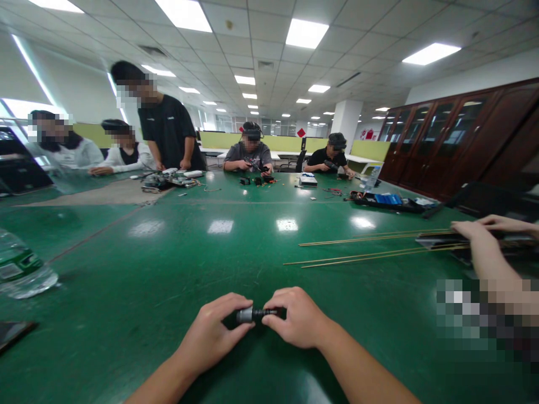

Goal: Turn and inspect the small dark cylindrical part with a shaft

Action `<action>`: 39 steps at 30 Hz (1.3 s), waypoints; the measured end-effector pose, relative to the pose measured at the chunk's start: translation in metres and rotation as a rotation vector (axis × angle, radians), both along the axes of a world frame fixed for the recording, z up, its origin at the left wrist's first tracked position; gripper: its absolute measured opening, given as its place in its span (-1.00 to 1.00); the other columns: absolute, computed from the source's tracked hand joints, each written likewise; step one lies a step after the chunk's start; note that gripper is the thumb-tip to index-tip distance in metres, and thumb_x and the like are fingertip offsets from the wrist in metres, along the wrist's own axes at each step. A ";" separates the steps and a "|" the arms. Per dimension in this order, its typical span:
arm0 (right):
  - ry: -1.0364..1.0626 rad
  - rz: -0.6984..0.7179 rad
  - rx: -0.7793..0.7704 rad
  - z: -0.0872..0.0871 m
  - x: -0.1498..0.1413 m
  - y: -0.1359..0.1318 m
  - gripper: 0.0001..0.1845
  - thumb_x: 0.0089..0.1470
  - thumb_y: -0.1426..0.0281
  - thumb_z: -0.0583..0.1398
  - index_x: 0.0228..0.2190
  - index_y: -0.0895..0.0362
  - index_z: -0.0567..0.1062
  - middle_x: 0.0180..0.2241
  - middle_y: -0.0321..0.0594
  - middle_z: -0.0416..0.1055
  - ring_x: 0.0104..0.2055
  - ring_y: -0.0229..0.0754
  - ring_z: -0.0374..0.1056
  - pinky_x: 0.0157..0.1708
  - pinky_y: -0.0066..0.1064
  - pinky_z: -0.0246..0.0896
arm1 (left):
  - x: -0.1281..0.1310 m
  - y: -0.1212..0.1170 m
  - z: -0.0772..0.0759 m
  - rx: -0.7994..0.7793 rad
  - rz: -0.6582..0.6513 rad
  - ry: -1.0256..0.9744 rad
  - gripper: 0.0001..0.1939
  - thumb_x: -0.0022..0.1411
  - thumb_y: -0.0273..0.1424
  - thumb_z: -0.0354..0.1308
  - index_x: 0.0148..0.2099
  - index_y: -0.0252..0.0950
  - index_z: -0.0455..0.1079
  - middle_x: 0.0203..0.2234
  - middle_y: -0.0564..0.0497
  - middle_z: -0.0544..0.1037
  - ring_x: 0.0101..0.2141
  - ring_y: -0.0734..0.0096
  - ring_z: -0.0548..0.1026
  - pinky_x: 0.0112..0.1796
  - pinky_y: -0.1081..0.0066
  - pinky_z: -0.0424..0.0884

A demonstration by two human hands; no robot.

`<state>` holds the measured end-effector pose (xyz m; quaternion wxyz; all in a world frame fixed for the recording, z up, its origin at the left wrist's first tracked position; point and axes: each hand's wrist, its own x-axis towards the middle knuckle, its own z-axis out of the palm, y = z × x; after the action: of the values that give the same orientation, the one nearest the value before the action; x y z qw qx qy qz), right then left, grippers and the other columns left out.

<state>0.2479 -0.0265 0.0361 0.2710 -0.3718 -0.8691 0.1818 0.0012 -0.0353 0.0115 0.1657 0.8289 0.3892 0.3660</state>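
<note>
Just above the green tabletop (168, 314), my left hand (213, 334) pinches a short grey metal cylinder (245, 315) between thumb and fingers. From the right end of the cylinder runs a thinner dark ribbed shaft (259, 312), in line with it. The thumb and fingertips of my right hand (295, 320) are closed on the far end of that shaft. The two pieces lie level and meet between my hands; whether they are joined cannot be told. My fingertips hide both outer ends.
A water bottle (23, 266) stands left, with a dark flat object (14, 335) nearer. Long thin brass-coloured rods (349, 241) reach in from the right, by a co-worker's hands (480, 233). Across the table are a black tray (391, 202), piled parts (168, 179) and several people.
</note>
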 end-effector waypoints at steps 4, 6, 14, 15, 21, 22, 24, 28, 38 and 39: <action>0.004 0.000 -0.009 0.001 0.001 0.000 -0.86 0.14 0.32 0.27 -0.29 0.07 0.63 -0.41 -0.29 0.50 -0.36 -0.23 0.39 -0.30 -0.44 0.16 | 0.000 -0.001 0.000 -0.002 -0.007 -0.003 -0.70 0.24 -0.37 0.27 0.02 -0.13 0.44 -0.14 -0.01 0.56 -0.13 0.33 0.54 -0.08 0.35 0.48; 0.004 -0.002 -0.009 0.001 0.001 0.000 -0.86 0.14 0.32 0.27 -0.29 0.07 0.63 -0.41 -0.29 0.50 -0.35 -0.24 0.39 -0.30 -0.44 0.16 | 0.000 0.000 -0.001 -0.001 -0.003 -0.003 -0.71 0.24 -0.36 0.28 0.02 -0.13 0.45 -0.14 -0.02 0.56 -0.13 0.33 0.54 -0.08 0.34 0.48; 0.007 -0.007 -0.017 0.001 0.002 0.000 -0.87 0.13 0.33 0.27 -0.29 0.06 0.63 -0.41 -0.30 0.49 -0.35 -0.24 0.39 -0.30 -0.45 0.16 | -0.001 0.002 -0.002 -0.004 0.008 -0.009 -0.69 0.23 -0.38 0.28 0.03 -0.11 0.44 -0.14 0.01 0.56 -0.13 0.34 0.54 -0.07 0.35 0.48; 0.007 -0.007 -0.017 0.001 0.002 0.000 -0.87 0.13 0.33 0.27 -0.29 0.06 0.63 -0.41 -0.30 0.49 -0.35 -0.24 0.39 -0.29 -0.44 0.16 | -0.001 0.002 -0.002 0.000 0.009 -0.009 -0.69 0.23 -0.38 0.28 0.03 -0.11 0.44 -0.14 0.01 0.56 -0.13 0.34 0.54 -0.07 0.35 0.48; 0.004 -0.016 -0.010 0.003 0.003 0.000 -0.87 0.14 0.32 0.27 -0.30 0.08 0.63 -0.41 -0.28 0.49 -0.35 -0.23 0.38 -0.30 -0.44 0.16 | -0.001 0.002 0.000 0.022 0.008 -0.015 -0.69 0.23 -0.39 0.28 0.03 -0.13 0.44 -0.14 -0.02 0.56 -0.13 0.32 0.54 -0.08 0.34 0.49; 0.002 -0.017 -0.010 0.004 0.003 0.000 -0.87 0.14 0.32 0.27 -0.31 0.08 0.63 -0.41 -0.28 0.49 -0.36 -0.23 0.38 -0.30 -0.43 0.16 | -0.001 0.002 0.000 0.023 0.008 -0.017 -0.69 0.23 -0.39 0.28 0.03 -0.15 0.45 -0.14 -0.03 0.56 -0.13 0.31 0.55 -0.08 0.33 0.50; -0.003 -0.018 -0.011 0.005 0.003 -0.001 -0.87 0.14 0.32 0.27 -0.30 0.09 0.63 -0.41 -0.27 0.49 -0.36 -0.23 0.38 -0.30 -0.43 0.16 | -0.001 0.001 0.001 0.024 0.008 -0.021 -0.70 0.23 -0.38 0.28 0.02 -0.17 0.45 -0.14 -0.05 0.57 -0.13 0.29 0.55 -0.08 0.32 0.50; -0.001 -0.011 -0.015 0.007 0.004 -0.001 -0.87 0.14 0.33 0.27 -0.29 0.09 0.63 -0.40 -0.26 0.50 -0.35 -0.22 0.40 -0.29 -0.43 0.18 | -0.001 0.001 0.001 0.016 0.009 -0.027 -0.70 0.23 -0.37 0.28 0.02 -0.17 0.46 -0.14 -0.06 0.57 -0.13 0.28 0.55 -0.07 0.31 0.50; 0.000 -0.004 -0.018 0.007 0.006 0.000 -0.87 0.13 0.34 0.27 -0.30 0.09 0.63 -0.42 -0.26 0.50 -0.36 -0.22 0.39 -0.30 -0.44 0.19 | -0.001 0.003 0.000 0.008 0.017 -0.018 -0.70 0.22 -0.36 0.29 0.01 -0.15 0.45 -0.16 -0.02 0.57 -0.14 0.31 0.55 -0.09 0.33 0.49; 0.000 -0.004 -0.016 0.007 0.006 0.000 -0.87 0.13 0.34 0.27 -0.30 0.09 0.63 -0.42 -0.26 0.50 -0.36 -0.22 0.39 -0.30 -0.43 0.19 | -0.001 0.003 0.000 0.009 0.020 -0.017 -0.70 0.22 -0.36 0.29 0.01 -0.16 0.45 -0.16 -0.02 0.57 -0.15 0.31 0.55 -0.09 0.32 0.50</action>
<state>0.2543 -0.0261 0.0430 0.2686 -0.3757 -0.8668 0.1883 0.0006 -0.0325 0.0119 0.1615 0.8227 0.3941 0.3764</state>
